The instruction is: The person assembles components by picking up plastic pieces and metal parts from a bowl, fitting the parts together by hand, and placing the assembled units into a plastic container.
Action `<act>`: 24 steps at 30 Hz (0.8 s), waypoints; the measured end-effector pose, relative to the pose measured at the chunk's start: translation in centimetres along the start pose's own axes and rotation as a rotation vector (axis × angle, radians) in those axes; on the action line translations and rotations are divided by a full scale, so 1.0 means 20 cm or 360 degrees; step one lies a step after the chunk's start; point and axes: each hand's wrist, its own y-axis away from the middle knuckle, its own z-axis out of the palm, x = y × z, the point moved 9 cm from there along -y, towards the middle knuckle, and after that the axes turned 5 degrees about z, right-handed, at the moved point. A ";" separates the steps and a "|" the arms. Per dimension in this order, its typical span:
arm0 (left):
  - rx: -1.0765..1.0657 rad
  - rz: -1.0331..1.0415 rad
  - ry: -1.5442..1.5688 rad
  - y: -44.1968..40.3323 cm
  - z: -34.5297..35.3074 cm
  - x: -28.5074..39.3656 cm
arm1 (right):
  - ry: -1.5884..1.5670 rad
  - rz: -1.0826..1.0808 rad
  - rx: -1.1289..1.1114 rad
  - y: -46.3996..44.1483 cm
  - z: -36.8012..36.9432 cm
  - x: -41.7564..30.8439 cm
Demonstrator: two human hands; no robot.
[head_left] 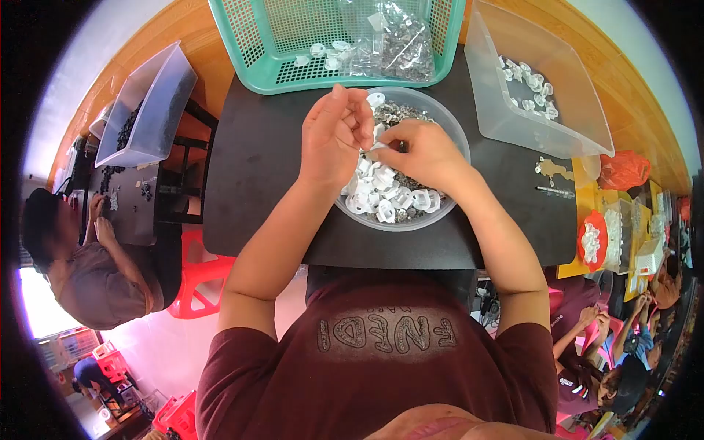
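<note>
A round clear bowl [449, 213] on the dark table holds white plastic parts [383, 178] and many small metal pieces [402, 112]. Over the bowl's left side is my left hand [337, 136], palm turned up and fingers curled; whether anything lies in it is hidden. My right hand [422, 152] is over the middle of the bowl, thumb and fingertips pinched together at a white part. The two hands are close to each other, just above the heap of white parts.
Behind the bowl stands a green basket [275, 86] with white parts and a bag of metal pieces [400, 51]. A clear bin [543, 143] sits at the right. Co-workers sit at tables on the left and far right. A red stool [196, 275] is at the left.
</note>
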 end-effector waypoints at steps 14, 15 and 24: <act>-0.0201 0.0110 -0.0888 0.03 0.15 -0.03 | -0.2022 0.0594 -0.0393 0.01 -0.02 0.13; -0.0203 0.0114 -0.0889 0.03 0.14 -0.03 | -0.2022 0.0589 -0.0392 0.01 -0.02 0.13; -0.0282 -0.0047 -0.0796 0.02 0.13 -0.07 | -0.1970 0.0538 -0.0461 0.02 -0.04 0.08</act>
